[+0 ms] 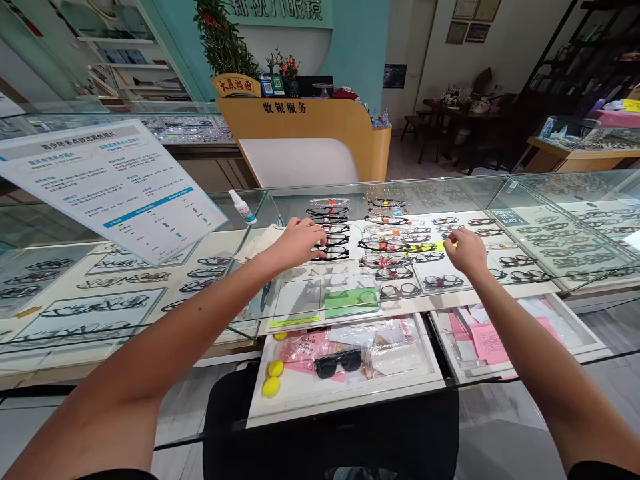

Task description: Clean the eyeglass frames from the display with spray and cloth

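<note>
My left hand (299,243) reaches in from the left, with thumb and fingers apart at the left ends of a column of eyeglasses (336,253). Its fingertips are beside the dark frames; whether they touch them I cannot tell. On the right, my right hand (467,252) is curled with thumb and forefinger close together, near the end of a bright yellow strip (436,247). Anything between those fingertips is too small to make out. Between the hands stands a second column of eyeglasses (384,245), several with red or orange tags.
A glass display counter (295,313) runs across the view. Below it, an open drawer (400,383) holds sunglasses (338,363); another open drawer (580,353) holds pink papers. A white spray bottle (243,208) and a printed sheet (115,180) are on the left.
</note>
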Demonstrator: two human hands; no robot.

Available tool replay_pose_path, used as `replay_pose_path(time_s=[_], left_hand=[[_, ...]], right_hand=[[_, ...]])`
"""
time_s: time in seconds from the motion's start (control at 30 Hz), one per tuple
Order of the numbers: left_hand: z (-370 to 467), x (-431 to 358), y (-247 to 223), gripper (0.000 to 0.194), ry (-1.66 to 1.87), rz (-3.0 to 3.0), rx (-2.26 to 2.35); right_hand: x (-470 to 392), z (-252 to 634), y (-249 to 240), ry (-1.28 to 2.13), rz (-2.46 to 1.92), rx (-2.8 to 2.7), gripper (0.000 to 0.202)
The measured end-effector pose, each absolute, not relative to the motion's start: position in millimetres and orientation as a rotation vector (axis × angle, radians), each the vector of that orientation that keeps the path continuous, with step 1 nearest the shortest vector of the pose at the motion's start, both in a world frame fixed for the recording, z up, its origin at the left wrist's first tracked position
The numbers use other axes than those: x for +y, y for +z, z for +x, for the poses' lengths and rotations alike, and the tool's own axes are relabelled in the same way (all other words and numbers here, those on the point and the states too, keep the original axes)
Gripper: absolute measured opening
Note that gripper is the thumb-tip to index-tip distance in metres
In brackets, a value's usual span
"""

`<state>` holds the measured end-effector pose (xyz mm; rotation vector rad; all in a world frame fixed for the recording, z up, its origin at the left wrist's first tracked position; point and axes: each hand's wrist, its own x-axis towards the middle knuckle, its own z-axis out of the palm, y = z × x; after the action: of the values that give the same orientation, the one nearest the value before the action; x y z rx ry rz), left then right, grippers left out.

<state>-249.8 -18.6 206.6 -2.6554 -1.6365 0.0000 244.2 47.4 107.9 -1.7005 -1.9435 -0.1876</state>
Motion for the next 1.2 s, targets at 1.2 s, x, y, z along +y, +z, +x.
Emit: replay_pose_path(time_s=[1.2], left_hand=[[-390.9, -130.1, 159.6, 0.073, -0.024, -2.104, -2.275]], right_hand=[[19.9, 102.1, 173.7, 0.048, -1.177, -2.603, 0.013]])
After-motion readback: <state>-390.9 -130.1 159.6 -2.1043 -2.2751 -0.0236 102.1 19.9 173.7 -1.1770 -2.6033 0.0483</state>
